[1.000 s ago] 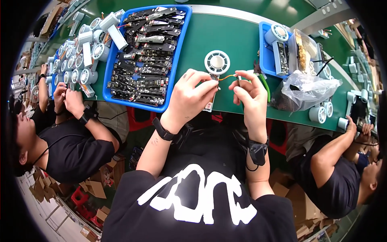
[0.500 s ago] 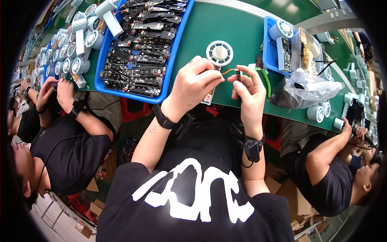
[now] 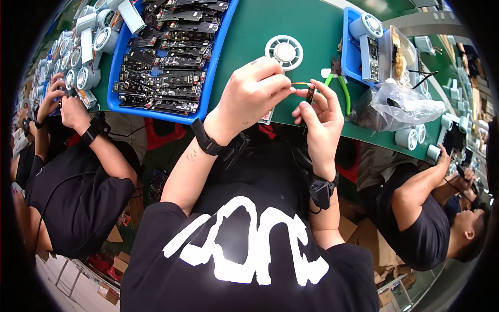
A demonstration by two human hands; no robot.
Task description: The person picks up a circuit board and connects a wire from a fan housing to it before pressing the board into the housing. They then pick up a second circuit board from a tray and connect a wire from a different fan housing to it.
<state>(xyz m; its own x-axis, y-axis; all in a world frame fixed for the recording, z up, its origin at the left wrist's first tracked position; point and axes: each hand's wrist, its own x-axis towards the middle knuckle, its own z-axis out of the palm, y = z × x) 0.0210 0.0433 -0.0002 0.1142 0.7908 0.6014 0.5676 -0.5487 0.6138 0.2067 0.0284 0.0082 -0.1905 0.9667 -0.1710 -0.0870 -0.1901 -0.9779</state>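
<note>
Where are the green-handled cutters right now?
In the head view, the green-handled cutters lie on the green table, just beyond the right hand, beside the small blue tray.

A blue tray of black circuit boards lies on the green table. Beside that tray — a white round fan part, then green-handled cutters. Nearer, an orange wire — and a black shirt with white print.

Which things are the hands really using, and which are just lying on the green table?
In use:
left hand
right hand
thin orange wire
small dark part

Just lying there:
white round fan
green-handled cutters
blue tray of circuit boards
plastic bag
</note>
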